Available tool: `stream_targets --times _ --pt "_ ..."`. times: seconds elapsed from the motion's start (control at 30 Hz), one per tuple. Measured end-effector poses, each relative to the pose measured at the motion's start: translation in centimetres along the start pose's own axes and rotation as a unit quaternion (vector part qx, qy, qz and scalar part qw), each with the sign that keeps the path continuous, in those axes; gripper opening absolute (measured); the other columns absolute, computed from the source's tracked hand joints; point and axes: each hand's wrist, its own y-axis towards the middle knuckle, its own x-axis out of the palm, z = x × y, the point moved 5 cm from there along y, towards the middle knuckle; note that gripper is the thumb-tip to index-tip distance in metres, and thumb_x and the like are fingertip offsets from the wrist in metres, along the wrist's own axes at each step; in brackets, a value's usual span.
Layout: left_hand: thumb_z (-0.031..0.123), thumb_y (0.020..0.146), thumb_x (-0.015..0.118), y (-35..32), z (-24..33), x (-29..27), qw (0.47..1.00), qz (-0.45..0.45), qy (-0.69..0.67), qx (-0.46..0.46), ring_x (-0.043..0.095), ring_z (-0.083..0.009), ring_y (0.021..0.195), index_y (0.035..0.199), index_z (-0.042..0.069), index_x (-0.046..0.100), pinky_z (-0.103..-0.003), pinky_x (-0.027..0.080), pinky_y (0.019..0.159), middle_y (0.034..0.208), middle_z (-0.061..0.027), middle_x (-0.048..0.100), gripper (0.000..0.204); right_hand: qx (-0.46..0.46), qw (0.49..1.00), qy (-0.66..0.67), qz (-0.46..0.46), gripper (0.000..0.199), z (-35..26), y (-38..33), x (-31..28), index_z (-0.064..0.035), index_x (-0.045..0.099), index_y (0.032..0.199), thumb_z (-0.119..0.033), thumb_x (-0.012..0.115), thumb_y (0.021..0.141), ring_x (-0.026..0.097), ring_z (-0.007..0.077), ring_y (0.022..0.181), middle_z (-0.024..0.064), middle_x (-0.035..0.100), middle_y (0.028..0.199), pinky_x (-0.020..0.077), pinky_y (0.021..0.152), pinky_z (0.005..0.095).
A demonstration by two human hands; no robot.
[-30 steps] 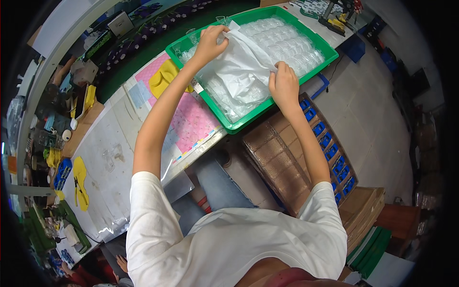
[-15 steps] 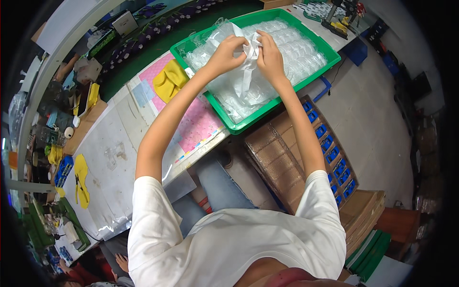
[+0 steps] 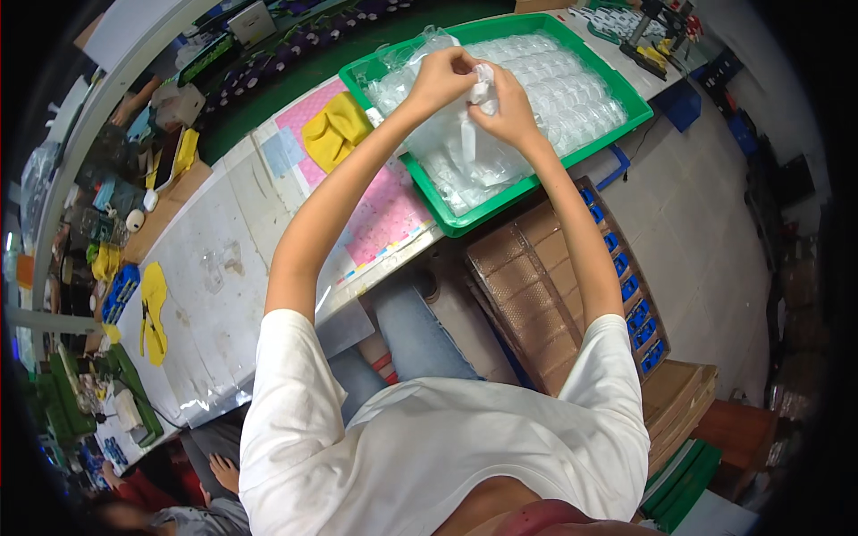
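Both my hands are over a shallow green tray [image 3: 639, 109]. My left hand [image 3: 442, 79] is closed, its thumb and fingers pinching the gathered top of a translucent plastic bag [image 3: 487, 165]. Close beside it, my right hand [image 3: 508, 109] grips the same bunched white plastic from the other side. A white strip [image 3: 468, 143] hangs down below the fingers. Under the bag, rows of clear plastic pieces [image 3: 572, 85] fill the tray. The fingertips partly hide the bunched part.
A yellow cloth [image 3: 332, 132] lies on a pink patterned sheet [image 3: 393, 223] left of the tray. Yellow-handled pliers [image 3: 152, 332] rest farther left on the table. Right of my legs stands a stacked brown divided carton [image 3: 527, 286] with blue parts [image 3: 639, 317]. Another person's hand [image 3: 223, 472] shows lower left.
My right fingers have curled in around the bunched plastic, and my left hand has turned over it. The view has shifted slightly, moving the tray up and right in the picture.
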Motion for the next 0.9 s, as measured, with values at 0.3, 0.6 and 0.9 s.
stream_targets --times 0.3,0.6,0.9 --pt "0.01 0.07 0.055 -9.9 7.4 -5.1 0.97 0.046 0.139 0.195 0.048 -0.0315 0.095 0.095 0.004 0.053 -0.037 0.038 0.084 0.095 -0.0146 0.054 0.026 0.069 0.995 0.017 0.072 0.024 4.7 0.0 -1.2 0.0019 0.05 0.094 -0.006 0.052 0.071 0.053 0.0347 0.08 0.019 0.054 0.087 0.0424 0.071 0.0368" --pt "0.017 0.068 0.062 -32.3 2.6 -22.5 0.826 0.139 0.545 -0.046 0.039 -0.0351 0.111 0.101 0.008 0.052 -0.046 0.03 0.092 0.113 -0.0167 0.046 0.035 0.036 0.992 -0.005 0.119 0.013 2.6 3.9 -5.2 0.0002 0.052 0.089 -0.005 0.055 0.077 0.057 0.0145 0.068 0.0089 0.058 0.074 0.0447 0.062 0.027" --pt "0.046 0.076 0.052 -43.8 -5.9 -33.8 0.724 0.196 0.603 -0.272 0.03 -0.043 0.116 0.116 0.009 0.051 -0.05 0.024 0.094 0.127 -0.032 0.029 0.054 -0.053 0.988 0.068 0.127 0.012 -6.7 7.5 -6.4 -0.0018 0.054 0.091 -0.005 0.053 0.079 0.049 0.0073 0.068 0.0022 0.055 0.075 0.0406 0.062 0.0207"
